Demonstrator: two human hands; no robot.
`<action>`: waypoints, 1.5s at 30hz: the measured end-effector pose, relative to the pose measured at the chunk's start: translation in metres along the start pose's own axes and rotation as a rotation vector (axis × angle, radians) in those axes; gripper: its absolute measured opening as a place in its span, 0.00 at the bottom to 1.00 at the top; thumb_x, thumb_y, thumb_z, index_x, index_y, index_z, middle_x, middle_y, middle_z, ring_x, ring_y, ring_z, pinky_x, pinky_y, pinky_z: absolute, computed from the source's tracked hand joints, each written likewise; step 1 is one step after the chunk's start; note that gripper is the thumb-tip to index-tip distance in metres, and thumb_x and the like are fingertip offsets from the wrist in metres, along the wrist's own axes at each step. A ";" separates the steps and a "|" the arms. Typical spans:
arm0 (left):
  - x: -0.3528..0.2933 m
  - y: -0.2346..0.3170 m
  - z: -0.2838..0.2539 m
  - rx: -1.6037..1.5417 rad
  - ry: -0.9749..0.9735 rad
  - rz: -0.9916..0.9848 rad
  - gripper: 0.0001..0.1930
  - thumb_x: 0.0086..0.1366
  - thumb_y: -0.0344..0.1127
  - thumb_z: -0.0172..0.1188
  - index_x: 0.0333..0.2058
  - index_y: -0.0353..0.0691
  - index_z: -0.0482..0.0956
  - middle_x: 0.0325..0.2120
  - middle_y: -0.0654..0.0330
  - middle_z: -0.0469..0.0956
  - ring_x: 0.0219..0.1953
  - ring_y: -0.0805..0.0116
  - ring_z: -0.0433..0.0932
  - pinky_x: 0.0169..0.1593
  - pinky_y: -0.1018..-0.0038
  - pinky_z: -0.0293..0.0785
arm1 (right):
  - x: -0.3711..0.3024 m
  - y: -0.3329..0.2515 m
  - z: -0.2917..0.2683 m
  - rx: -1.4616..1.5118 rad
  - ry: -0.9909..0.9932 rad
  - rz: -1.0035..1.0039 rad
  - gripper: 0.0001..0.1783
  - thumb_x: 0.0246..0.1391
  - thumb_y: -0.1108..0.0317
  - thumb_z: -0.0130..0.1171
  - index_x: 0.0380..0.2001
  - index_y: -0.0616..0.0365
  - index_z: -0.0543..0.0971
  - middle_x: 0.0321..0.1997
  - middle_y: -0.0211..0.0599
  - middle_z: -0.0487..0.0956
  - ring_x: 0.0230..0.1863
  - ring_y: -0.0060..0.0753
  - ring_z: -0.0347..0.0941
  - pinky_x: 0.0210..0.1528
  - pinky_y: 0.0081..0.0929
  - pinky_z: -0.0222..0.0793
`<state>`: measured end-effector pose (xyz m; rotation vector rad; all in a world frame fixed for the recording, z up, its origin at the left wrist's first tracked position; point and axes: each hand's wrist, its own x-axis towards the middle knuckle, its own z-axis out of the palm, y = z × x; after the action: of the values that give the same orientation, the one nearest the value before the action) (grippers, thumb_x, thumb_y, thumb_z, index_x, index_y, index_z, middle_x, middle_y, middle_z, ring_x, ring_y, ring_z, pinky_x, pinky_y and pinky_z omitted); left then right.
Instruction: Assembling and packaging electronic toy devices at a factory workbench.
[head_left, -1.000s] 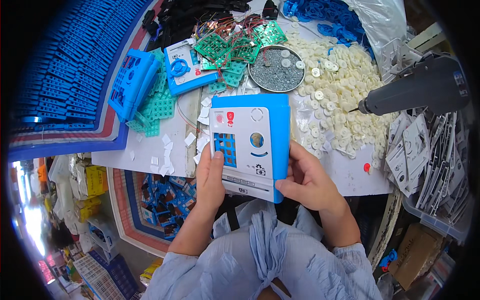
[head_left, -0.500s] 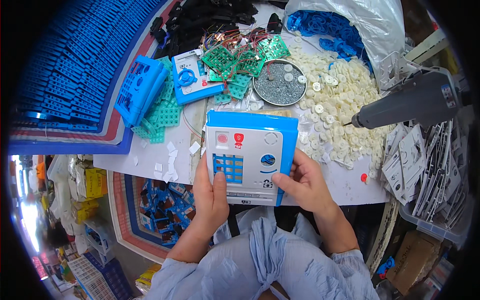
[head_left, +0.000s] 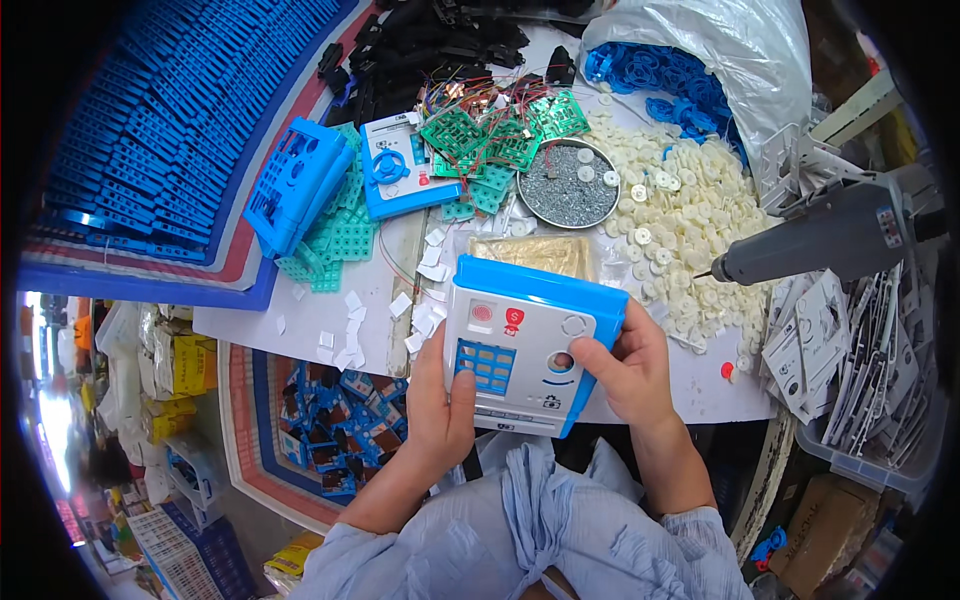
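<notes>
Between my hands is a blue and white plastic panel [head_left: 520, 365], shaped like a toy safe's front, with a keypad cutout and a round hole. It is tilted over the table's near edge, white face toward me. My left hand [head_left: 440, 405] grips its left side, thumb on the white face beside the keypad opening. My right hand [head_left: 630, 370] is closed on its right edge, thumb next to the round hole. Just beyond the panel lies a clear bag with a golden-brown content [head_left: 530, 255]. A similar panel with a blue dial [head_left: 388, 168] rests farther back.
A grey electric screwdriver [head_left: 820, 235] juts in from the right over cream plastic discs [head_left: 690, 200]. A round dish of screws [head_left: 570, 190] stands beside green circuit boards [head_left: 455, 135]. Blue parts fill a crate [head_left: 150, 290] at left; white panels stack in a clear bin [head_left: 870, 460] at right.
Both hands have brought the panel slightly right and nearer to me, turning it a little clockwise. The right thumb has shifted up to the round hole. The bag behind is now uncovered.
</notes>
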<state>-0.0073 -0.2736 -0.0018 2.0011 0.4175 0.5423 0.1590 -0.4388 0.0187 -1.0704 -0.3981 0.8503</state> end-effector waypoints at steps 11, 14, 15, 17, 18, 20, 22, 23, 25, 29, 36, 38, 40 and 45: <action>-0.008 -0.010 0.005 -0.109 0.105 0.029 0.22 0.72 0.30 0.44 0.60 0.24 0.62 0.51 0.47 0.73 0.50 0.60 0.74 0.57 0.67 0.67 | -0.008 -0.015 0.008 -0.198 -0.055 0.026 0.28 0.55 0.75 0.66 0.58 0.65 0.69 0.51 0.42 0.79 0.51 0.30 0.78 0.51 0.29 0.78; -0.006 -0.019 0.001 -0.080 0.176 0.127 0.15 0.68 0.28 0.50 0.51 0.29 0.69 0.45 0.49 0.73 0.45 0.60 0.75 0.53 0.68 0.70 | -0.007 -0.024 0.005 -0.566 -0.203 -0.272 0.25 0.50 0.75 0.68 0.52 0.63 0.75 0.48 0.44 0.81 0.48 0.40 0.80 0.47 0.35 0.78; -0.003 -0.021 -0.004 -0.098 0.186 0.227 0.14 0.67 0.28 0.53 0.50 0.33 0.70 0.43 0.51 0.73 0.44 0.60 0.75 0.53 0.67 0.70 | -0.004 -0.026 0.003 -0.727 -0.276 -0.417 0.23 0.48 0.74 0.69 0.50 0.62 0.77 0.47 0.45 0.81 0.47 0.43 0.81 0.46 0.37 0.77; 0.014 -0.024 -0.011 -0.134 0.212 0.427 0.13 0.63 0.28 0.58 0.46 0.39 0.72 0.39 0.55 0.72 0.42 0.60 0.75 0.52 0.66 0.71 | 0.001 -0.027 0.002 -0.771 -0.238 -0.693 0.20 0.41 0.70 0.71 0.40 0.59 0.80 0.45 0.49 0.81 0.46 0.52 0.80 0.44 0.41 0.76; 0.021 -0.030 -0.015 -0.347 0.194 0.534 0.17 0.54 0.29 0.67 0.42 0.50 0.74 0.35 0.60 0.69 0.40 0.59 0.74 0.53 0.58 0.71 | -0.001 -0.028 0.001 -0.819 -0.193 -0.804 0.20 0.40 0.70 0.71 0.40 0.59 0.79 0.46 0.49 0.81 0.46 0.52 0.80 0.45 0.40 0.76; 0.026 -0.005 -0.023 -0.103 0.168 0.633 0.18 0.49 0.30 0.69 0.38 0.54 0.75 0.35 0.62 0.69 0.40 0.60 0.74 0.54 0.53 0.70 | -0.008 -0.031 -0.003 -0.901 -0.115 -0.945 0.19 0.43 0.69 0.70 0.41 0.58 0.79 0.47 0.50 0.81 0.47 0.54 0.80 0.45 0.40 0.77; 0.023 0.008 -0.036 0.037 0.089 0.673 0.18 0.43 0.29 0.72 0.31 0.59 0.76 0.35 0.64 0.69 0.40 0.60 0.74 0.57 0.47 0.67 | -0.012 -0.026 -0.009 -0.904 -0.086 -1.015 0.18 0.44 0.69 0.69 0.41 0.59 0.78 0.48 0.50 0.80 0.47 0.54 0.80 0.45 0.39 0.79; 0.023 0.013 -0.037 0.056 0.069 0.673 0.18 0.43 0.29 0.72 0.30 0.59 0.77 0.35 0.65 0.69 0.41 0.60 0.74 0.58 0.46 0.66 | -0.014 -0.024 -0.012 -0.903 -0.072 -1.050 0.18 0.45 0.68 0.69 0.41 0.59 0.78 0.48 0.50 0.80 0.48 0.55 0.80 0.45 0.39 0.79; 0.023 0.023 -0.039 0.093 0.029 0.671 0.17 0.42 0.28 0.71 0.29 0.58 0.77 0.35 0.65 0.68 0.41 0.60 0.74 0.59 0.46 0.65 | -0.017 -0.023 -0.015 -0.933 -0.056 -1.062 0.17 0.46 0.68 0.68 0.40 0.59 0.78 0.48 0.50 0.80 0.47 0.54 0.80 0.43 0.37 0.81; 0.025 0.036 -0.052 0.203 -0.116 0.685 0.16 0.44 0.28 0.71 0.33 0.56 0.84 0.35 0.64 0.75 0.42 0.62 0.78 0.60 0.49 0.69 | -0.022 -0.023 -0.019 -0.957 -0.042 -1.067 0.16 0.44 0.70 0.68 0.38 0.59 0.77 0.47 0.50 0.81 0.46 0.54 0.80 0.43 0.37 0.82; 0.027 0.041 -0.067 0.354 -0.161 0.838 0.14 0.47 0.27 0.70 0.35 0.49 0.86 0.35 0.63 0.78 0.43 0.61 0.81 0.53 0.56 0.78 | -0.027 -0.020 -0.023 -1.043 -0.067 -1.119 0.15 0.40 0.74 0.68 0.34 0.61 0.76 0.47 0.49 0.81 0.47 0.54 0.80 0.42 0.35 0.82; 0.026 0.039 -0.069 0.350 -0.161 0.858 0.13 0.48 0.28 0.70 0.35 0.49 0.86 0.35 0.63 0.78 0.44 0.61 0.81 0.52 0.56 0.80 | -0.028 -0.022 -0.023 -1.052 -0.090 -1.103 0.15 0.40 0.74 0.68 0.34 0.61 0.76 0.47 0.50 0.81 0.47 0.55 0.80 0.42 0.36 0.82; 0.024 0.039 -0.070 0.371 -0.163 0.854 0.12 0.50 0.28 0.69 0.36 0.49 0.86 0.36 0.64 0.78 0.45 0.61 0.81 0.52 0.57 0.80 | -0.028 -0.022 -0.023 -1.046 -0.098 -1.080 0.15 0.40 0.74 0.68 0.34 0.61 0.76 0.48 0.50 0.81 0.47 0.55 0.80 0.43 0.37 0.82; 0.026 0.036 -0.065 0.383 -0.105 0.880 0.12 0.54 0.28 0.67 0.37 0.50 0.86 0.38 0.64 0.79 0.46 0.62 0.81 0.52 0.58 0.80 | -0.034 -0.019 -0.019 -1.038 -0.036 -1.081 0.15 0.43 0.74 0.67 0.36 0.58 0.75 0.49 0.49 0.80 0.48 0.56 0.79 0.44 0.41 0.82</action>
<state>-0.0186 -0.2295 0.0628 2.5321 -0.5048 0.9303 0.1579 -0.4803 0.0310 -1.4931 -1.3754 -0.3961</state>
